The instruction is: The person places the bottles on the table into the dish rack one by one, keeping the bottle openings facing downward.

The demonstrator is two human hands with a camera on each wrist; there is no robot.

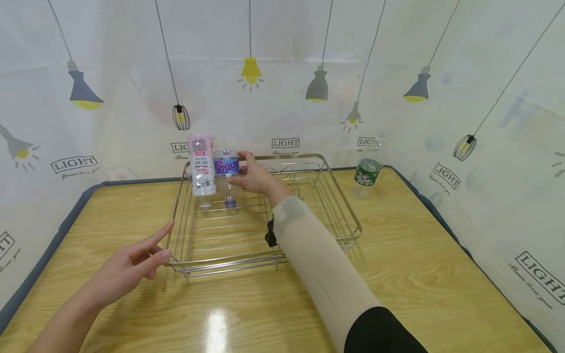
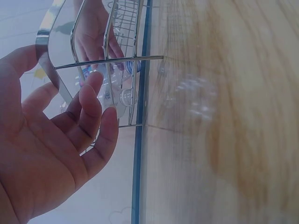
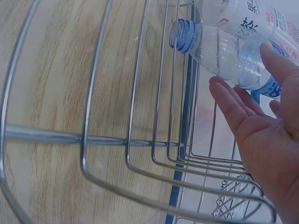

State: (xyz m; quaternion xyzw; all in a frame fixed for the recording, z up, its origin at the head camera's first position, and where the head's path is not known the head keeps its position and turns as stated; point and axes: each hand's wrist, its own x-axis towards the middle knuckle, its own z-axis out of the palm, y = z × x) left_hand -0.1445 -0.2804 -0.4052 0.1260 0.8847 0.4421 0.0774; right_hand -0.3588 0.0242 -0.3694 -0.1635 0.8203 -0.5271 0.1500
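A clear bottle with a purple and blue label [image 1: 227, 166] stands upside down inside a wire rack [image 1: 238, 261], its blue cap end pointing down. My right hand [image 1: 255, 177] holds this bottle from its right side, thumb across the front and fingers along the edge. Just left of it, a second inverted bottle with a pink and white label [image 1: 202, 166] leans at the back left of the rack. At the rack's front left corner, my left hand [image 1: 125, 272] touches the metal frame, with index finger straight and the other fingers loosely bent.
To the right of the rack, a clear bottle with a green label [image 1: 367, 172] stands on the wooden table [image 1: 419, 274]. Black material [image 1: 270, 234] shows beside the right forearm. A lamp-patterned sheet [image 1: 282, 108] rises behind the table and along its sides.
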